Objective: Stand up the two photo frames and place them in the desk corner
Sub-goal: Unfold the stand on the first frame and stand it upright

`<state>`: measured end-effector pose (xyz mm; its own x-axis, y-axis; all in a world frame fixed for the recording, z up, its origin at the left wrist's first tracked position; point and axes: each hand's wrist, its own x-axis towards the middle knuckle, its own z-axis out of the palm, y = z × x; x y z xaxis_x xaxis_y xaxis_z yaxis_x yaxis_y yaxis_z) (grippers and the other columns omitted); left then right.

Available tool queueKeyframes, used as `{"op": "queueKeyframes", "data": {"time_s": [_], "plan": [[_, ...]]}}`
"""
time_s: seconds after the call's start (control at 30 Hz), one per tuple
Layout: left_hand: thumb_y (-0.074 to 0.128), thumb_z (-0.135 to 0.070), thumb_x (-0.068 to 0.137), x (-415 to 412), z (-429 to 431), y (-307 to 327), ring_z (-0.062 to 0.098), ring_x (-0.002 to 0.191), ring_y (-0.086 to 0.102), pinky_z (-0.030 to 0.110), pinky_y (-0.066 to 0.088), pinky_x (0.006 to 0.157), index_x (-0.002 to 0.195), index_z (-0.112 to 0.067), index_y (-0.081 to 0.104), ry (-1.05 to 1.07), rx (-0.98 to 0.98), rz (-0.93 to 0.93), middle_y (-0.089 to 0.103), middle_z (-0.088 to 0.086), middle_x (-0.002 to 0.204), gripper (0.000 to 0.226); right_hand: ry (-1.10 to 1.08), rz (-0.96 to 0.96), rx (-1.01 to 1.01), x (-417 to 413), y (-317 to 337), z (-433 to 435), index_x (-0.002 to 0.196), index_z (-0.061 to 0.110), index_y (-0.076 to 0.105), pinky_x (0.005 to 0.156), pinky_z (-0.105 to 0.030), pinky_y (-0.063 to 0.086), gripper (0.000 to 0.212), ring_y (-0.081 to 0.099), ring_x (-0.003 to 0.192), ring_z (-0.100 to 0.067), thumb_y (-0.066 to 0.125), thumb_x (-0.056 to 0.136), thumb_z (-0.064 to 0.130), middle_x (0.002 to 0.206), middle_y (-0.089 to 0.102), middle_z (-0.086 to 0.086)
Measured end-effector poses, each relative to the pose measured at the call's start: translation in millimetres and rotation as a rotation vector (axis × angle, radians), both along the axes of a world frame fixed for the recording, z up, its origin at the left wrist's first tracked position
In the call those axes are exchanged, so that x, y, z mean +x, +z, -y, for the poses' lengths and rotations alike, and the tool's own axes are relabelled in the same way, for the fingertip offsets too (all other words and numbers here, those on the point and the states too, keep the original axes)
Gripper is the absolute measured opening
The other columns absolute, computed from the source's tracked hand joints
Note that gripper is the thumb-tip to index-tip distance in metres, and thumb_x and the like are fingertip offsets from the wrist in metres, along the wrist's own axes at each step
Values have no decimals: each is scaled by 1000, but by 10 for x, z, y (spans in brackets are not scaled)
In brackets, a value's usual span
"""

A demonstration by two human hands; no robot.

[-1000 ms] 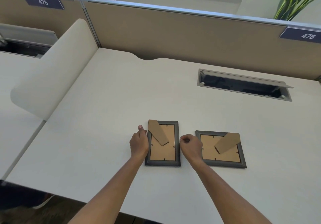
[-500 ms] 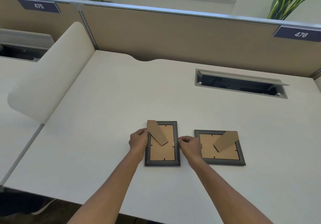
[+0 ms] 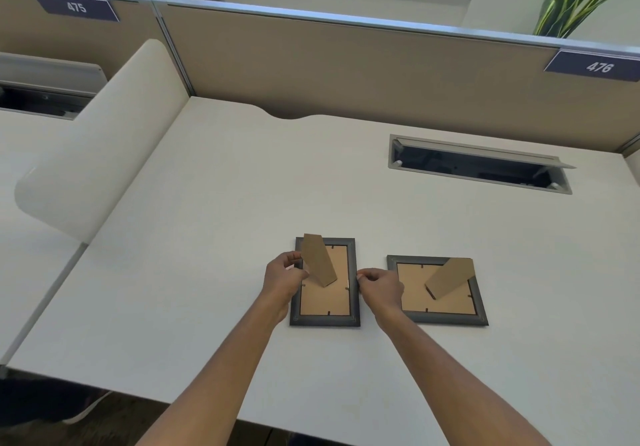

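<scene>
Two dark grey photo frames lie face down on the white desk [image 3: 207, 272], brown backs up, each with a cardboard stand flap raised. The left frame [image 3: 325, 302] sits upright in portrait. My left hand [image 3: 282, 277] pinches its left edge beside the flap, and my right hand [image 3: 381, 284] pinches its right edge. The right frame [image 3: 437, 291] lies in landscape just right of my right hand, untouched. The desk's far-left corner [image 3: 207, 106] is where the tan partition meets the curved white divider.
A tan partition [image 3: 346, 75] runs along the back of the desk. A curved white divider [image 3: 93, 154] bounds the left side. An open cable tray slot [image 3: 478, 165] is set into the desk at the back right. Plants rise behind the partition.
Both hands have slid up the sides of the left frame and their fingers now pinch its edges. The frame still lies flat. The camera has shifted slightly.
</scene>
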<state>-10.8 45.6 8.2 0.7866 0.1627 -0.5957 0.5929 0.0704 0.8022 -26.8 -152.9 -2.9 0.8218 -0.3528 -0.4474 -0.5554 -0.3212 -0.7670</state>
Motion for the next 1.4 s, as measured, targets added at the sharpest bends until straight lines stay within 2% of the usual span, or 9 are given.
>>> {"op": "queueKeyframes", "data": {"time_s": [0.33,0.5,0.57,0.63,0.77,0.97,1.07,1.27,1.4], "plan": [[60,8,84,-69,-53,25,20,125,58,31,54,89,134,-21,58,45,39,-10,60,-4,132,57,-15,12,37,-37,78,-23,79,28,76,61,-11,47,29,68,75,-10,64,94,6,75,70,17],[65,-8,89,-208,-74,-59,24,126,58,42,48,110,145,-14,54,96,149,-91,62,3,137,57,-66,8,30,-96,56,-16,111,10,79,67,-13,50,24,61,69,1,61,96,6,80,72,14],[62,-8,90,-232,-55,-49,22,112,59,30,51,94,128,-21,65,70,178,-115,66,-6,116,40,-76,-7,26,-104,74,-27,118,7,76,76,-19,50,28,62,75,-1,58,97,4,103,78,0],[58,-6,89,-224,-12,-21,20,86,47,24,35,65,82,-33,58,31,231,-115,51,-15,81,28,-77,-18,32,-94,95,-49,123,6,74,78,-18,48,31,63,87,-9,56,97,2,121,76,-8],[54,-7,90,-198,64,6,15,72,44,29,35,64,62,-33,48,5,269,-142,48,-13,70,39,-58,-60,48,-71,118,-98,126,7,73,61,-13,42,34,64,88,-12,55,98,3,127,74,-8],[58,-8,91,-139,34,5,9,83,55,23,44,70,86,-33,63,42,210,-132,60,-15,84,26,-94,-140,151,-22,168,-102,112,5,76,68,-19,50,35,62,88,-11,51,91,-8,125,72,-11],[58,-7,92,-113,28,35,16,90,59,26,50,75,87,-30,65,38,220,-138,62,-10,87,24,-122,-149,176,-36,198,-123,77,13,72,100,-46,55,35,66,96,-17,49,87,-11,119,72,-20],[57,1,86,-106,-47,38,27,96,73,38,63,88,98,-16,79,78,158,-175,77,9,97,29,-179,-160,252,3,177,-29,115,2,73,98,-40,55,41,66,104,-38,48,87,-12,110,71,-23],[57,9,86,-105,-97,35,29,91,75,28,61,69,102,-7,77,79,121,-155,77,16,98,29,-231,-176,320,68,195,52,99,8,77,99,-44,58,34,69,109,-32,51,90,-12,110,74,-15]]}}
